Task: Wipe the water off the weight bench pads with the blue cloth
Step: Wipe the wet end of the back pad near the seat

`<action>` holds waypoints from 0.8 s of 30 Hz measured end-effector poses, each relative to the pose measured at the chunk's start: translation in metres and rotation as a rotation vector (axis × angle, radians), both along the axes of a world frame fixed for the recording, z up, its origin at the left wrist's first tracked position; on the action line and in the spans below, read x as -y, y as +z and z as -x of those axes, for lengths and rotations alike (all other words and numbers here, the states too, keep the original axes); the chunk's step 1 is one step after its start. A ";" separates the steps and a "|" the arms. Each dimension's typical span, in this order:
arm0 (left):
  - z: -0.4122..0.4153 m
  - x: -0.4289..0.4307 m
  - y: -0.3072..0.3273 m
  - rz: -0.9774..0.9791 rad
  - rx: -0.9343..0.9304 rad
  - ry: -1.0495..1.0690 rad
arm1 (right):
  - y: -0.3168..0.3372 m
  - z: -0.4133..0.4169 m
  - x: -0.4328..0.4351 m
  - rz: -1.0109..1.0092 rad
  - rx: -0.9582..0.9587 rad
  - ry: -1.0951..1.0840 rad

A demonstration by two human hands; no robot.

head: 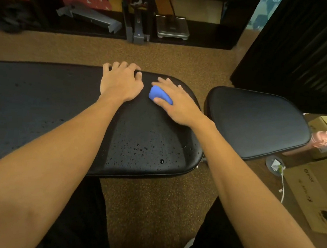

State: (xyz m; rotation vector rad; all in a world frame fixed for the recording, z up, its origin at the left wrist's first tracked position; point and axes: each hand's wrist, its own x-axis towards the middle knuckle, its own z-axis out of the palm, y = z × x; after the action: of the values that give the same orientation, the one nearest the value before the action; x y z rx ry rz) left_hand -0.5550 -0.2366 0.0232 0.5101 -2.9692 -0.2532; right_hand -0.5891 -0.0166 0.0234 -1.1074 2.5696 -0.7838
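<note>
A long black bench pad runs from the left edge to the middle, speckled with water drops, thickest near its front right end. A smaller black seat pad lies to its right across a gap and looks dry. My right hand presses the bunched blue cloth onto the long pad near its far right end, thumb curled round the cloth. My left hand rests on the pad just left of the cloth, its fingers bent over the far edge.
Brown carpet surrounds the bench. Cardboard boxes and a white cable sit at the right. A dark shelf with a scale and grey parts lines the far side. A black ribbed panel stands at the back right.
</note>
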 end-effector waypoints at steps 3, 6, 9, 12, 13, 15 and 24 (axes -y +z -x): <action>-0.001 -0.001 0.002 -0.003 0.000 0.001 | -0.002 0.009 -0.026 0.033 0.043 -0.103; -0.003 -0.001 0.003 -0.006 0.001 -0.006 | -0.003 0.014 -0.016 0.032 0.032 -0.289; -0.002 0.000 0.003 -0.005 -0.003 -0.012 | -0.004 0.000 -0.014 0.014 -0.010 -0.183; -0.002 0.001 0.003 -0.006 -0.005 -0.020 | -0.005 -0.004 -0.042 0.040 0.033 -0.126; -0.002 0.002 0.003 -0.003 -0.010 -0.019 | -0.004 0.000 -0.047 0.058 0.059 -0.183; -0.002 0.003 0.003 0.003 -0.014 -0.017 | -0.003 0.006 -0.041 0.070 0.083 -0.303; -0.001 0.002 0.002 0.013 -0.015 -0.007 | -0.006 -0.015 -0.058 0.070 0.082 -0.254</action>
State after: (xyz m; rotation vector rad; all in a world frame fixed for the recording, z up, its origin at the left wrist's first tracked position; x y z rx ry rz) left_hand -0.5542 -0.2381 0.0249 0.4940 -2.9562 -0.2374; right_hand -0.5741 0.0416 0.0173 -0.7569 2.6634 -0.9622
